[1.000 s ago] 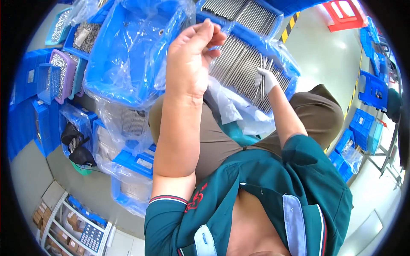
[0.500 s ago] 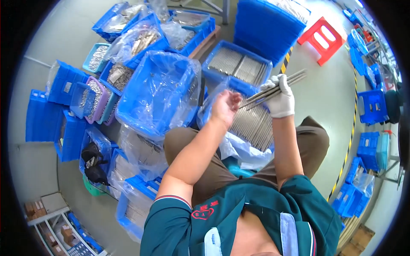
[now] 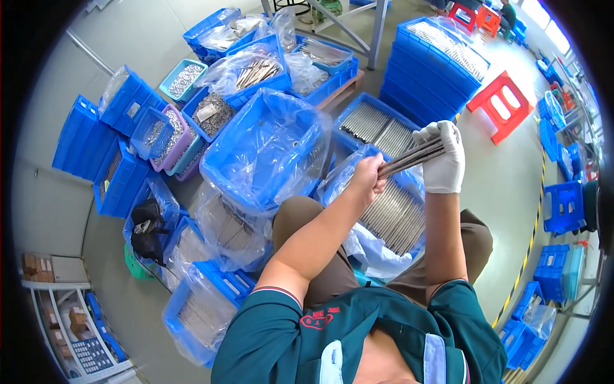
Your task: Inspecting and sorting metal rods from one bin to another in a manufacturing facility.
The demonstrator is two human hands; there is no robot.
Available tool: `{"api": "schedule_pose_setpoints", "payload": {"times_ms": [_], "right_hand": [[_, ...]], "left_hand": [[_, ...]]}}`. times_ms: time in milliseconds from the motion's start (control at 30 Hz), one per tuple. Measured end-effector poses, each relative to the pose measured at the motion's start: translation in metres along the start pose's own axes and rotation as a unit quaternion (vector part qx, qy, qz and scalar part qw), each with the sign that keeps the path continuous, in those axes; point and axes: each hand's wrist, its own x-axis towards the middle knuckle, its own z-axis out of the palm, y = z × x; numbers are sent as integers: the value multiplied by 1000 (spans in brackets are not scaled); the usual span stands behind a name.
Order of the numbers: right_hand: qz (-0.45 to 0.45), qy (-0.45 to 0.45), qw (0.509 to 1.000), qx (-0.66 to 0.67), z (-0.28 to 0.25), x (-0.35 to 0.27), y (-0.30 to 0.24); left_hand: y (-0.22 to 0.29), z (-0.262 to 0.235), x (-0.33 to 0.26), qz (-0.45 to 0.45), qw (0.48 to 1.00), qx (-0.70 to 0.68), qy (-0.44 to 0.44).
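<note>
A small bundle of thin metal rods [image 3: 410, 160] is held up in front of me, slanting up to the right. My bare left hand [image 3: 367, 176] is closed around its lower left end. My right hand [image 3: 444, 165], in a white glove, grips the upper right end. Below both hands, a plastic-lined blue crate [image 3: 419, 248] sits by my knees, with similar metal rods [image 3: 391, 217] laid side by side in it. A white cloth [image 3: 374, 253] hangs over the crate's near edge. Just beyond stands another blue crate of rods [image 3: 348, 114].
An open plastic-lined blue bin [image 3: 220, 169] stands left of the rods. Farther left are small tubs of metal parts [image 3: 184, 78] and stacked blue crates [image 3: 83, 137]. A tall crate stack [image 3: 416, 89] and a red stool [image 3: 501, 105] stand ahead on the right.
My left hand, open beside the rods before, is now closed on their left end. The right hand still holds the bundle. The whole view has shifted.
</note>
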Motion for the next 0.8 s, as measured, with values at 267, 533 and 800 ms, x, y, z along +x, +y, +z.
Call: {"api": "schedule_pose_setpoints", "payload": {"times_ms": [267,533,800], "right_hand": [[398,9,901,176,-57,-18,4],[565,-151,796,155,-98,-46,13],[600,-175,715,315,-93,-75,36]], "left_hand": [[55,-48,2,326,843,381,195],[77,-30,-28,176,871,436,143],[80,-16,-39,64,909,406,66]]}}
